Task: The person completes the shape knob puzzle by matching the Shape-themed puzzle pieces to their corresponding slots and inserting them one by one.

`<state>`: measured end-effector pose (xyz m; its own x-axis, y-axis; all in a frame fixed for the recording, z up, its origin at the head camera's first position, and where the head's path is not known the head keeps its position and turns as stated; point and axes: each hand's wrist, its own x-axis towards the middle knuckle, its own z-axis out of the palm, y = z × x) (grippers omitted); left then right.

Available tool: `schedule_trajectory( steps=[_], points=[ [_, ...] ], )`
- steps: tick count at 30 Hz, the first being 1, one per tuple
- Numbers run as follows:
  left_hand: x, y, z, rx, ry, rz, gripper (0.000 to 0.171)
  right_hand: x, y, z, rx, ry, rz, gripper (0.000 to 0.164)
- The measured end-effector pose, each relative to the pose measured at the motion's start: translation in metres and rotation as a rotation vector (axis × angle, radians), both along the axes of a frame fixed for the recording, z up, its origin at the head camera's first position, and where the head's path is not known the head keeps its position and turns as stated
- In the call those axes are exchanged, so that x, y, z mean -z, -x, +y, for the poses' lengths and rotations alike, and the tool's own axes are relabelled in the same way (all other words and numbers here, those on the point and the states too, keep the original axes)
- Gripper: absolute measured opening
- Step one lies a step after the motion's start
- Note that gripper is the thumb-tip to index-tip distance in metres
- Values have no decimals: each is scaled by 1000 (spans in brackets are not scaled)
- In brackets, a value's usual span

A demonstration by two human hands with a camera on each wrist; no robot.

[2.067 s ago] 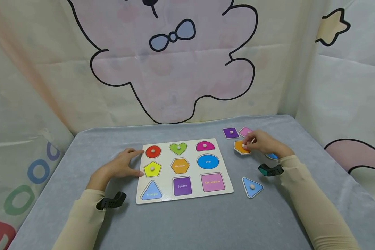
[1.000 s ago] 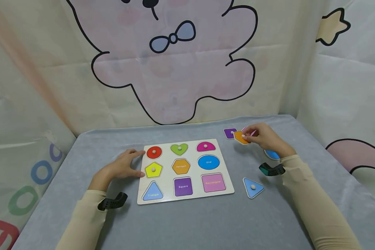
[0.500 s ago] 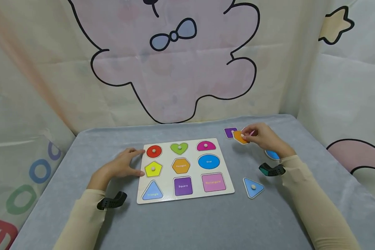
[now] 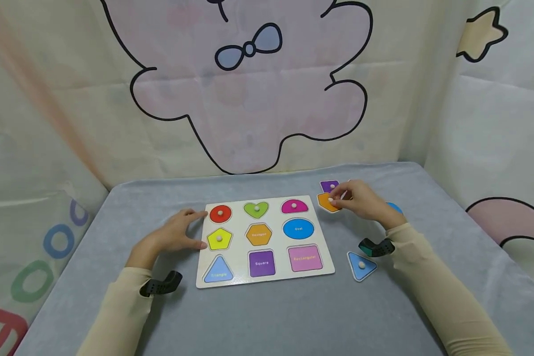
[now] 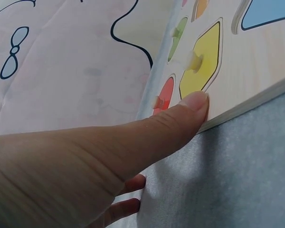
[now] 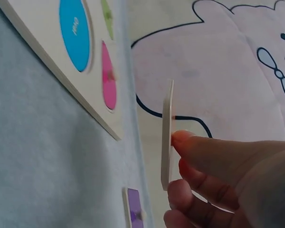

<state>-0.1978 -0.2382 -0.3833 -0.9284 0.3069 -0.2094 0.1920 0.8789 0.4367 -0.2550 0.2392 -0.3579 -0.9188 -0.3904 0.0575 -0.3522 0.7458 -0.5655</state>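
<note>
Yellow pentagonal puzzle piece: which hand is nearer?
Left. The left hand touches the white wooden board left of the yellow piece; the right hand is beyond the board's right edge, pinching an orange hexagonal piece.

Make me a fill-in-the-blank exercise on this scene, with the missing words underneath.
1. The right hand holds a hexagon piece coloured ____.
2. The left hand's digit nearest the yellow pentagon is its ____.
3. The board's purple recess bears the printed word "____".
4. The loose triangle piece is coloured ____.

Missing words: orange; thumb; Square; blue.
</note>
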Motion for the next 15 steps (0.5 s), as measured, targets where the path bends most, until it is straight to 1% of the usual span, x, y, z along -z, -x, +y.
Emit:
schedule_trajectory(
  steps=[2, 4, 10, 15],
  points=[
    [-2, 1, 0, 14, -5, 21, 93, 0, 0, -6, -15, 5, 12, 14],
    [-3, 1, 0, 25, -8, 35, 93, 1, 1, -13, -24, 9, 1, 14],
    [-2, 1, 0, 25, 11, 13, 94, 8, 1, -32, -55, 9, -71, 15],
    [-2, 0, 2, 19, 17, 8, 93, 12, -1, -44, -94, 1, -66, 14]
  ],
)
